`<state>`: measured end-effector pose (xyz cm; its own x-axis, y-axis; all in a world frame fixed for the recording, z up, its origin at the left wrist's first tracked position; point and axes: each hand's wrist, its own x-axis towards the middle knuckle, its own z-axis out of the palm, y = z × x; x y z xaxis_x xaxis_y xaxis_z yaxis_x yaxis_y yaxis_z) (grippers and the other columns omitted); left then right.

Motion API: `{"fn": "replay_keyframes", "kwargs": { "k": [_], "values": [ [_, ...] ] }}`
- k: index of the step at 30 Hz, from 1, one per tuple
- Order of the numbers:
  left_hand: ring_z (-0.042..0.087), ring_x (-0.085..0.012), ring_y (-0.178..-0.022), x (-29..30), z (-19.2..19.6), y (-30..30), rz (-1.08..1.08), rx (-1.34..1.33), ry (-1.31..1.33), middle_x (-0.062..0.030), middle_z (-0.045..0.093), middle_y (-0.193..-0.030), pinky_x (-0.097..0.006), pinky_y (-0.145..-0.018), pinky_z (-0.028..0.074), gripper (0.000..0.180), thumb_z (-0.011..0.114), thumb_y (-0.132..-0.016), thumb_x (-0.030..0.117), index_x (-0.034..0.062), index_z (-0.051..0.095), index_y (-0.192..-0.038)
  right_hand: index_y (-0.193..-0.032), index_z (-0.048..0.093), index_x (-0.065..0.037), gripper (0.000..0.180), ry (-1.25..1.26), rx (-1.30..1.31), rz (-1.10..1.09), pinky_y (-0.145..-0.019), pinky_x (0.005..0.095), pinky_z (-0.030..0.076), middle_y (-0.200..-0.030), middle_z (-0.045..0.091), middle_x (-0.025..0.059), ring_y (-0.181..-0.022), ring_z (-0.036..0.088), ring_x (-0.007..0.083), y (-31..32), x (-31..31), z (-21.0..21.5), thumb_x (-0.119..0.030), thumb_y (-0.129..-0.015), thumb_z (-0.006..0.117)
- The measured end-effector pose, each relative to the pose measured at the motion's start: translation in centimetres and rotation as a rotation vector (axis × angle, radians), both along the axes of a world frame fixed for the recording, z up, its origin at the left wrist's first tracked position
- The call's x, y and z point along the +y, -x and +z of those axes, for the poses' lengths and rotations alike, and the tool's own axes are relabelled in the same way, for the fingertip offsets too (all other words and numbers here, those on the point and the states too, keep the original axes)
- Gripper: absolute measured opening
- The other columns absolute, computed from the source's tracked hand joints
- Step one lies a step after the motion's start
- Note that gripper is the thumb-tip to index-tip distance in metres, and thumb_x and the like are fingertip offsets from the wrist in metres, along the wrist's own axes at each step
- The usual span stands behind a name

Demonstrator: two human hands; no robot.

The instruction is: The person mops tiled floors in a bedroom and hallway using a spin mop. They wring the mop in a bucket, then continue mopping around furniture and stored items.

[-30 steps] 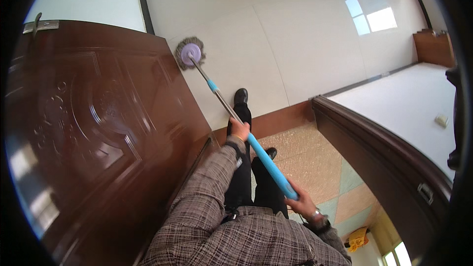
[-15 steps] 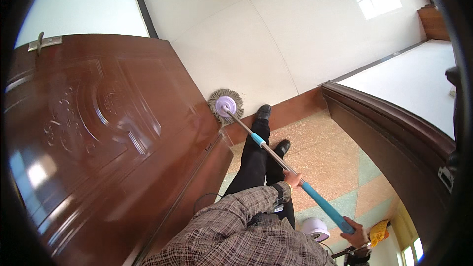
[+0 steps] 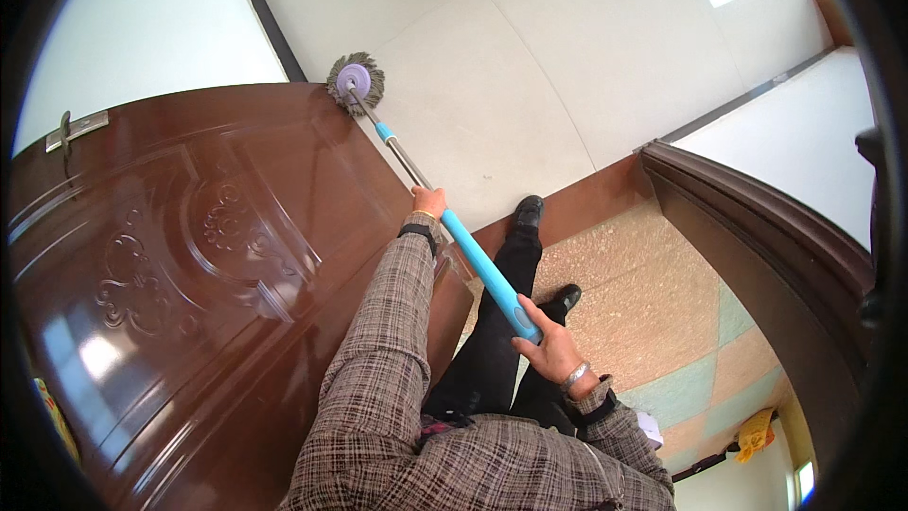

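I hold a mop with both hands. Its round grey string head with a lilac centre (image 3: 355,81) rests on the pale floor, close to the door's free edge. Midway along the pole my left hand (image 3: 429,201) is closed around the metal shaft, just beyond the blue handle (image 3: 487,270). Around the near end of that handle my right hand (image 3: 550,345) is wrapped. The mop slants from my waist away to the far left. A brown carved door (image 3: 218,246) stands open at my left, beside my left sleeve.
A brown threshold strip (image 3: 605,191) divides the pale tiles (image 3: 473,85) from the orange and green speckled floor (image 3: 653,293). One shoe (image 3: 528,213) is at the strip. To the right runs a dark door frame (image 3: 757,227). A yellow cloth (image 3: 755,433) hangs at lower right.
The mop head has moved away from me and left along the door to its far corner. Both hands have gone forward and left with the pole, still gripping it.
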<state>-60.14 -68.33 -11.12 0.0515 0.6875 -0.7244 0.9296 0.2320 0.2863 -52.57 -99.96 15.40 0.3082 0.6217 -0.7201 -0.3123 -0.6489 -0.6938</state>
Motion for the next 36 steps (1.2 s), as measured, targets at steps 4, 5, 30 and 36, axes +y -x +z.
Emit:
{"fn": "replay_keyframes", "kwargs": {
  "k": [4, 5, 30, 36],
  "values": [
    [0.055, -0.0443, -0.103, -8.8, -0.8, 4.1, -0.072, -0.057, -0.021, -0.0358, 0.054, -0.109, -0.045, -0.090, 0.045, 0.054, 0.056, -0.078, 0.021, -0.0125, 0.033, -0.113, -0.139, 0.038, -0.018, 0.070, -0.004, -0.059, 0.043, -0.074, 0.0379, 0.051, -0.098, 0.063, 0.0242, -0.090, 0.065, 0.0342, 2.4, -7.5, 0.2, -0.012, -0.077, 0.068],
    [0.053, -0.0445, -0.106, -12.3, -0.9, 5.3, -0.002, -0.079, 0.108, -0.0357, 0.053, -0.110, -0.044, -0.093, 0.043, 0.057, 0.055, -0.078, 0.022, -0.0132, 0.032, -0.116, -0.139, 0.038, -0.019, 0.070, 0.010, -0.077, 0.054, -0.075, 0.0380, 0.051, -0.098, 0.064, 0.0236, -0.091, 0.065, 0.0339, 3.3, -10.7, 0.7, -0.012, -0.077, 0.069],
    [0.065, -0.0288, -0.073, -3.4, 0.4, 2.4, -0.491, 0.017, 0.177, -0.0242, 0.064, -0.089, -0.044, -0.061, 0.053, 0.048, 0.061, -0.077, 0.032, -0.0120, 0.059, -0.096, -0.138, 0.039, -0.024, 0.069, 0.006, -0.128, -0.125, -0.075, 0.0424, 0.051, -0.097, 0.064, 0.0228, -0.087, 0.063, 0.0387, 2.4, -4.9, -1.6, -0.018, -0.075, 0.067],
    [0.063, -0.0270, -0.075, 1.9, 3.0, -5.7, -0.095, -0.300, 0.257, -0.0239, 0.052, -0.098, -0.041, -0.055, 0.059, 0.055, 0.060, -0.078, 0.020, -0.0102, 0.026, -0.109, -0.139, 0.038, -0.020, 0.065, -0.098, -0.170, -0.166, -0.078, 0.0423, 0.049, -0.099, 0.061, 0.0262, -0.090, 0.061, 0.0400, -3.5, 4.7, -5.0, -0.016, -0.078, 0.062]
  ]
}}
